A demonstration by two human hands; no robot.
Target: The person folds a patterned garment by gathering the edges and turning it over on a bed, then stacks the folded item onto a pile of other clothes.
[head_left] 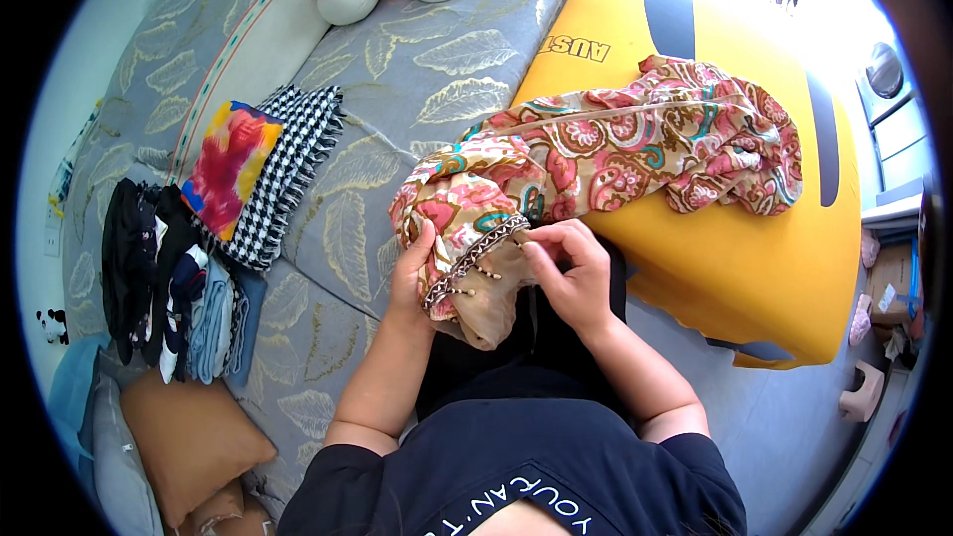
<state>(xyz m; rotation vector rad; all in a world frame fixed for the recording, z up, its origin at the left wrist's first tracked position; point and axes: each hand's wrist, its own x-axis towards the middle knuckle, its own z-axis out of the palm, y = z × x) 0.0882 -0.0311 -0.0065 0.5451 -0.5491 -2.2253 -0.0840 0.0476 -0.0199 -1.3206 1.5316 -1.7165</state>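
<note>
A: Where's the scarf (596,154) found?

B: It's draped over the top of the yellow suitcase (754,268), w/ one end pulled toward the lap. That end is bunched betw. both hands, just in front of the body.

A: Grip state?

B: Left hand (412,273) is closed around the gathered fabric from the left side, thumb up against the folds. Right hand (571,273) is pinched narrow on the beaded trim edge (475,260), fingertips curled in. Both are holding cloth, nothing else.

A: How's it expected to handle?

B: Thin, soft, prob. v. light, judged from how it crumples and sags. No stiffness is seen; shape won't be held unless supported. It's likely a bit slippery, so loose folds could slide off the smooth suitcase shell. Small beads hang off the trim; snagging or pulling them off is a risk if it's tugged hard.

A: Best place to be taken hold of?

B: The trimmed border, since it's the firmest, most defined line. It should be pinched along the band itself, not by the beads. The bulk is better gathered in the palm than held by one corner.

A: Anything nearby?

B: A checked black-and-white cloth (288,174) and a bright tie-dye piece (228,164) are laid on the leaf-print sofa (437,69), well apart from the hands.
</note>
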